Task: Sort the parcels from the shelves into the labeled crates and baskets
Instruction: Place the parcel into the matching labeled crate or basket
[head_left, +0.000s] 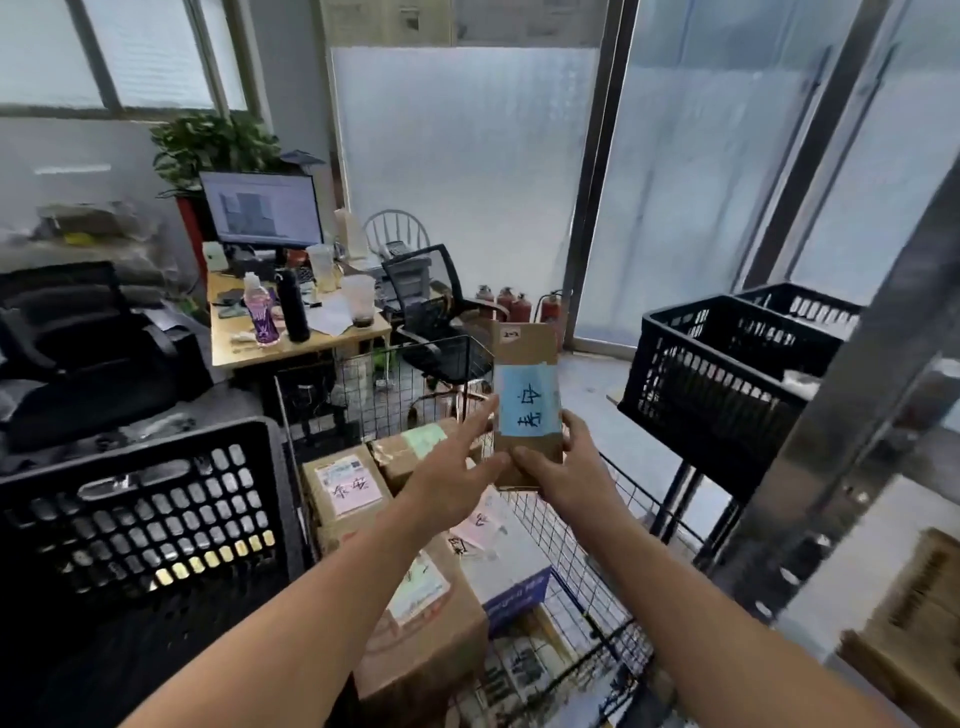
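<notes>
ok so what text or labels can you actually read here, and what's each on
"2-" then a blur: white sticker on the parcel.
Two handwritten characters, too blurred to read: parcel's blue label.
Handwritten characters, blurred: pink label on a box in the wire basket.
White print, blurred: blue box.

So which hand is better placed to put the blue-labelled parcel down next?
Probably right: the right hand grips the parcel at its lower end; the left hand is open beside it.

A wire basket (613, 525) in the middle holds parcels (426, 639). One crate (140, 519) sits near left, another crate (717, 384) far right. The far-left desk (306, 347) bears a monitor (262, 210) and bottles (262, 314).
</notes>
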